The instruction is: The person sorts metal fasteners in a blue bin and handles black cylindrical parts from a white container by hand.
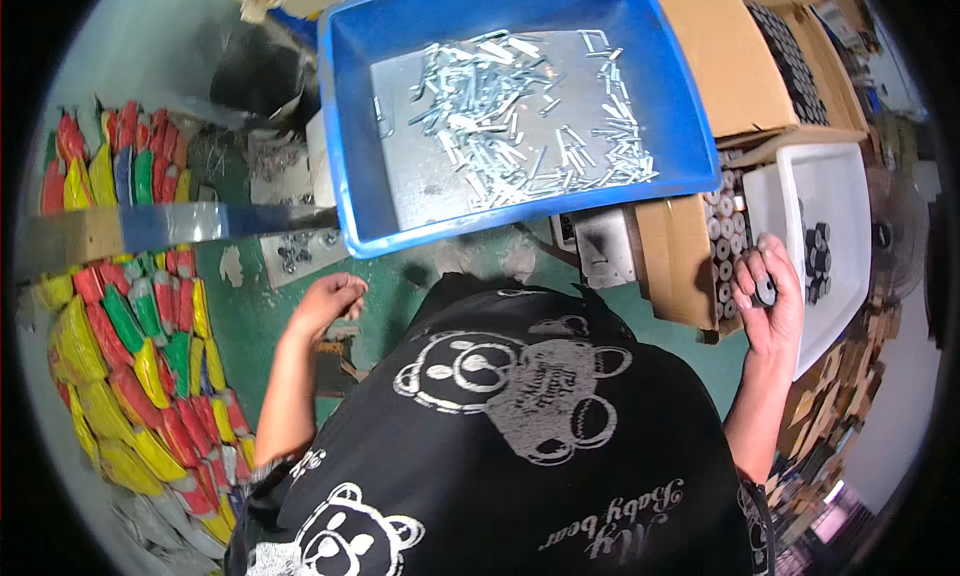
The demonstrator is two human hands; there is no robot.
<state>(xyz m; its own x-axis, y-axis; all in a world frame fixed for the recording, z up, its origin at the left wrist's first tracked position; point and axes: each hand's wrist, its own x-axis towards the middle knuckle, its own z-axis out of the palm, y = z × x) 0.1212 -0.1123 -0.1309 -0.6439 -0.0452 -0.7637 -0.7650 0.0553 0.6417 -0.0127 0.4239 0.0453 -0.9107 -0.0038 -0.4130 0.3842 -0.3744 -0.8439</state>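
Two bare hands, both in view, well apart from each other, one on each side of the person's black printed shirt [520, 426].

Right hand [772, 301]: raised at the right, fingers curled and closed on a small dark round part [765, 294], held just beside the edge of the white tray [845, 191] and next to the open side of a cardboard box [672, 251].

Left hand [328, 301]: fingers loosely bent together above the green work surface [250, 316]; whether it holds anything cannot be told. It sits just below the near rim of the blue bin.

Blue bin [345, 126]: large plastic tub, tilted toward the person, resting on a metal plate inside; holds a loose heap of small silvery metal pins [510, 111], spread mostly across the middle and right.

White tray: shallow, at the far right; contains a small cluster of dark round parts [818, 261] like the one in the right hand.

Cardboard box, beside the tray: rows of round parts [722, 246] stacked on end, showing pale faces. A second box [795, 61] above it holds dark round parts in rows.

Coloured packets [140, 376]: many red, yellow and green packets, packed in rows along the left edge, above and below a metal bar [170, 226].

Small grey block [605, 241]: sits on the surface below the bin's front edge, between the hands.
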